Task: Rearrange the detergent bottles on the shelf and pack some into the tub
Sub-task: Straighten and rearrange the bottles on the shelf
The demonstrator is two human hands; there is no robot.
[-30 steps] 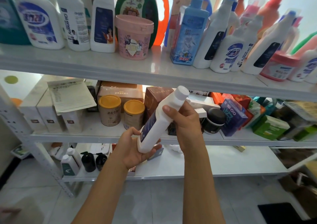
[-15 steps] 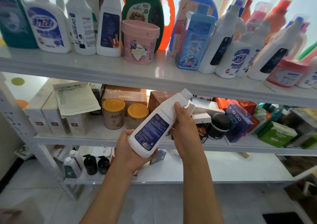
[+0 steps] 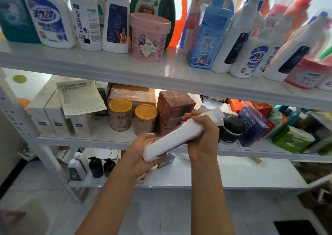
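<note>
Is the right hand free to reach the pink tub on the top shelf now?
Probably not yet. The right hand grips the neck end of the white bottle, and the left hand holds its base. The pink tub stands unblocked at the shelf front.

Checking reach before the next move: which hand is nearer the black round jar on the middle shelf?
Right. The right hand is just beside the black round jar; the left hand is farther off.

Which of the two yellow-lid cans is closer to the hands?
The shorter yellow-lid can, on the right of the pair. It stands just above the left hand; the taller yellow-lid can stands farther left, away from both hands.
</note>
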